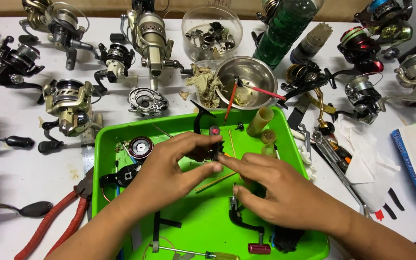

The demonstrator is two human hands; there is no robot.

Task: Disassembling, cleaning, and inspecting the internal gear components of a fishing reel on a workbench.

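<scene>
Pinching a small dark reel part (pixel 211 147) between thumb and fingers, my left hand (pixel 169 166) sits at the centre of the frame over the green tray (pixel 294 144). My right hand (pixel 278 190) meets it from the right, fingertips closed on the same part; my fingers hide most of its shape, so I can only make out black with a pink spot on top. Below my right palm a black crank handle (pixel 244 226) with a red knob lies half covered. Outward, red-handled pliers (pixel 56 219) lie lower left, cut off by the frame edge, and a steel bowl (pixel 246 79) stands just above the tray.
</scene>
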